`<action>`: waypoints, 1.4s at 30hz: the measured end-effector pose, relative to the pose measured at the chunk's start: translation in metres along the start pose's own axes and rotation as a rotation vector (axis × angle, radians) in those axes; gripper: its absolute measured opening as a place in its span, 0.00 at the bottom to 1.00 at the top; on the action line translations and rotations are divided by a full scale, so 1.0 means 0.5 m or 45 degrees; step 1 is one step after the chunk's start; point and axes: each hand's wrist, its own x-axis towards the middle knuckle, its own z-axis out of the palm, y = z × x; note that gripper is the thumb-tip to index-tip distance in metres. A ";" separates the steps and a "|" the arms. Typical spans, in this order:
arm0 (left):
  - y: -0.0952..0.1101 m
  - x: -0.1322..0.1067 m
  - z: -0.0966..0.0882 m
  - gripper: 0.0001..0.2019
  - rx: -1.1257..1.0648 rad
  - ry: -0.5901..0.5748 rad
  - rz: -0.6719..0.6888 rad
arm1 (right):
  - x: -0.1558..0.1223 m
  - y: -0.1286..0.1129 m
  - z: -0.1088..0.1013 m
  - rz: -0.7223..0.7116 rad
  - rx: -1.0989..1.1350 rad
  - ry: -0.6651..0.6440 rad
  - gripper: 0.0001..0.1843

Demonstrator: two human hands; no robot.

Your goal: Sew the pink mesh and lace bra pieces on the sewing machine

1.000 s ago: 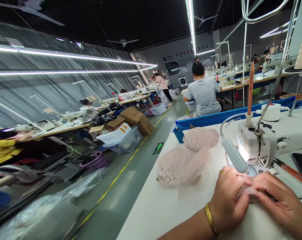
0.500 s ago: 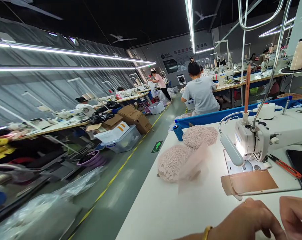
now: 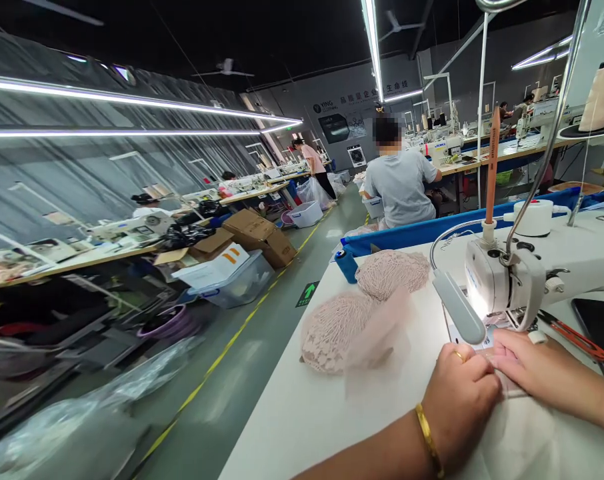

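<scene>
My left hand (image 3: 465, 400), with a gold ring and bracelet, is closed on pale thin fabric (image 3: 519, 433) just in front of the sewing machine (image 3: 497, 267). Close beside it, my right hand (image 3: 529, 363) has its fingers pressed together on the same fabric, near the lit needle area. The fabric drapes toward me over the table edge; the part between my fingers is mostly hidden. Left of the hands lie two beige lace cups (image 3: 335, 333), with a piece of sheer mesh (image 3: 377, 347) hanging off them.
A blue thread spool (image 3: 346, 267) stands behind the lace cups. Orange-handled snips (image 3: 575, 335) and a black phone (image 3: 597, 327) lie right of the machine. The grey lamp (image 3: 459, 307) reaches down by the needle. Beyond the table's left edge runs an aisle (image 3: 242, 360); a person in grey sits ahead.
Both hands have moved forward from the table's near edge up to the machine's needle area, bringing the pale fabric. They now cover the brown strip there. The view has shifted slightly.
</scene>
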 end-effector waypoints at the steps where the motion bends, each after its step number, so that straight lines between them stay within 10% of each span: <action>1: -0.001 -0.001 0.002 0.09 -0.002 0.004 0.006 | -0.006 0.003 -0.002 -0.013 -0.026 0.019 0.10; 9: -0.002 0.004 0.007 0.10 -0.011 0.005 -0.073 | -0.040 0.004 -0.023 -0.706 -0.233 0.406 0.21; 33: -0.005 0.022 0.010 0.09 0.085 -0.078 -0.214 | -0.027 0.085 0.062 -0.421 -0.176 0.447 0.21; 42: -0.012 0.021 -0.001 0.08 0.003 -0.124 -0.258 | -0.056 0.039 -0.010 -0.586 -0.070 0.217 0.25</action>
